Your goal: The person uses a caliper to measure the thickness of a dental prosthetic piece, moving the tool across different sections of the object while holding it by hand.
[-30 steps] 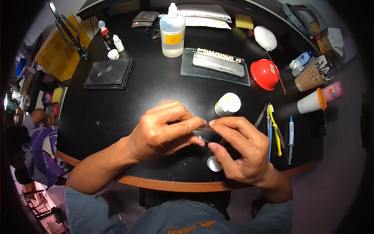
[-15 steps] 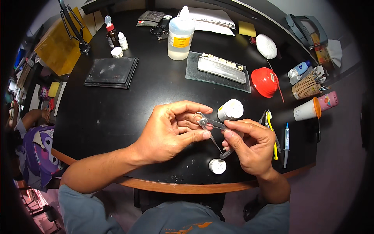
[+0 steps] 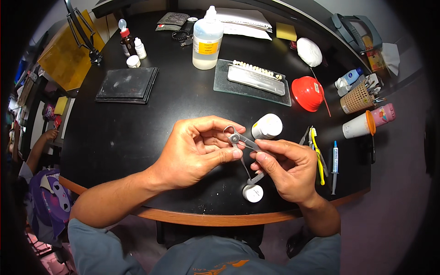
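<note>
A metal caliper (image 3: pixel 235 139) with a round pivot, curved tips and long legs is held up between my hands over the near part of the table. My left hand (image 3: pixel 195 149) has it between thumb and fingers near the pivot. The thumb and forefinger of my right hand (image 3: pixel 288 167) pinch its other end. Right behind my fingers stands a white jar (image 3: pixel 268 127). Under the caliper's lower leg is a small white-lidded jar (image 3: pixel 253 193), close to the table's front edge. Whether anything sits between the caliper's tips is too small to tell.
On the black table (image 3: pixel 119 151) are a large clear bottle (image 3: pixel 207 43), a glass slab (image 3: pixel 222 85) with a shade guide (image 3: pixel 255 80), a red bowl (image 3: pixel 307 94) and a black case (image 3: pixel 127 85). A yellow toothbrush (image 3: pixel 317 156) and syringe (image 3: pixel 335 167) lie right.
The caliper stays in both hands, with only a slight shift in its pose. The whole view has moved a little, and the person's arm at far left is raised more.
</note>
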The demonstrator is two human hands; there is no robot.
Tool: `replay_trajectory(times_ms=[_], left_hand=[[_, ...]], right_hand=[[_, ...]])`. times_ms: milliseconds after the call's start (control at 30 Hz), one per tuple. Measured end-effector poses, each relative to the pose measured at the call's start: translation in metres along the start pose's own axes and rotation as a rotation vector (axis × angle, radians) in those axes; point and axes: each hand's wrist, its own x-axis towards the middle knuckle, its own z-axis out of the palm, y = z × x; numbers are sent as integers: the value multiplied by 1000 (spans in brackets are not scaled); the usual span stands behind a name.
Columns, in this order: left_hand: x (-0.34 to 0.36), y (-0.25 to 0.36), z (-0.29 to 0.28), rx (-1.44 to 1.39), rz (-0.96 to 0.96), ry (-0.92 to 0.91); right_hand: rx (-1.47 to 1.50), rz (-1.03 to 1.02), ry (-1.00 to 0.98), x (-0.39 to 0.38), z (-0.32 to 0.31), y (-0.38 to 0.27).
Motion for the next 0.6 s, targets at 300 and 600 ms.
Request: replay_trajectory(times_ms=[300, 600], left_hand=[[0, -2, 1, -15, 28, 37], [0, 0, -3, 52, -33, -37]], right_hand=[[25, -70, 5, 1, 2, 1], [88, -76, 53, -1, 9, 7]])
